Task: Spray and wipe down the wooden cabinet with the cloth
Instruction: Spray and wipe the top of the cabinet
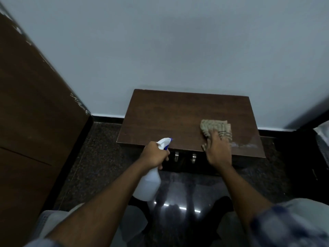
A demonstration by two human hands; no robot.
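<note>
A low dark wooden cabinet (169, 114) stands against the pale wall, with two metal handles (185, 156) on its front. My left hand (154, 155) grips a white spray bottle (148, 184) with a blue-tipped nozzle, held at the cabinet's front edge and pointing over the top. My right hand (218, 152) lies flat on a folded beige checked cloth (214, 128) at the right front part of the cabinet top. A wet pale smear (243, 144) shows right of the cloth near the front right corner.
A tall brown wooden door or panel (35, 113) rises on the left. The floor (99, 157) is dark speckled stone, glossy in front of the cabinet. Dark furniture (309, 157) stands at the right edge. My knees show at the bottom.
</note>
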